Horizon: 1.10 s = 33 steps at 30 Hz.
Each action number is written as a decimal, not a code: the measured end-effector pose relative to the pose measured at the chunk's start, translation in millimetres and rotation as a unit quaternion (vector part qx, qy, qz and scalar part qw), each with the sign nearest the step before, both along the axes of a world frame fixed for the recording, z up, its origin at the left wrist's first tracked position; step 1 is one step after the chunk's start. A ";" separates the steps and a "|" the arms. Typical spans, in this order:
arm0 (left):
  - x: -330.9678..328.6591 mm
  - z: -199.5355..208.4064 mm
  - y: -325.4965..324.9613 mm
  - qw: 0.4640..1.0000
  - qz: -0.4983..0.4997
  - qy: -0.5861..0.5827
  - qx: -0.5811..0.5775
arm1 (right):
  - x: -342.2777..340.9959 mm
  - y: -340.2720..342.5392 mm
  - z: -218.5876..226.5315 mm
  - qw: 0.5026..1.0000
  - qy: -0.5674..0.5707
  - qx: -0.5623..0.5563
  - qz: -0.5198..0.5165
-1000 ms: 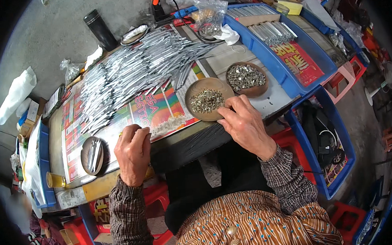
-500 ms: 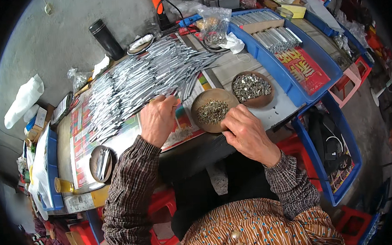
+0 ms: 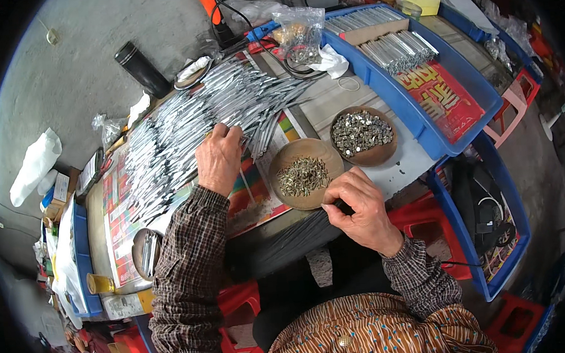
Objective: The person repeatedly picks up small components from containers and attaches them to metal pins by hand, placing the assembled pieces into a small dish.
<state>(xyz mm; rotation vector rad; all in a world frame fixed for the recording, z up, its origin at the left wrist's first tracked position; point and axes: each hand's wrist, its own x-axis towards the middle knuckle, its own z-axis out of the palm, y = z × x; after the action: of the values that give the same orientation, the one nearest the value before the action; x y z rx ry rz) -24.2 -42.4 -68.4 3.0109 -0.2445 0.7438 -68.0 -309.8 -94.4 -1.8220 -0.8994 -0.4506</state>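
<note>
My left hand is at the near edge of a wide heap of thin silvery metal rods. Its fingers are curled down among the closest rods, and what they grip, if anything, is hidden. My right hand is held just off the near right rim of a round wooden bowl. Thumb and index finger are pinched together; anything between them is too small to make out. Small brass-coloured screw-like pieces fill the bowl's middle. Behind it to the right, a second wooden bowl holds small grey metal pieces.
A blue tray with bundled silvery rods stands at the back right. At the left are a small dish of metal pieces and a yellow cup. A black flask leans by the wall. Red stools are below the table.
My left hand has moved slightly up and left, onto the rods. My right hand has shifted a little down and right, away from the screw bowl. The whole view has tilted slightly.
</note>
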 end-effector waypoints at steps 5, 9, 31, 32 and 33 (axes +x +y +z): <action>4.0 -10.4 -1.9 0.998 -0.017 -0.045 0.037 | 0.0 0.4 -0.9 1.000 -0.001 0.005 0.000; 2.0 -7.9 -7.6 0.997 -0.030 -0.054 0.051 | -1.7 -0.3 -1.0 1.000 -0.008 0.011 -0.006; -122.5 24.6 -74.2 0.877 -0.100 -0.034 -0.469 | -42.6 -4.9 20.2 0.984 0.125 0.118 0.053; -133.0 18.5 -76.2 0.882 -0.071 -0.012 -0.465 | -46.3 -5.2 22.0 0.984 0.126 0.115 0.050; -143.6 17.2 -81.8 0.878 -0.060 0.004 -0.474 | -50.1 -4.9 23.7 0.977 0.152 0.127 0.075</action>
<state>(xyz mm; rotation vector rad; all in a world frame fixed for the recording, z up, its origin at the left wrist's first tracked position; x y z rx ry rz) -167.8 -124.2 -51.2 2.0410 -0.0328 0.5898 -118.1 -314.7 -70.7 -1.5250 -0.7238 -0.1743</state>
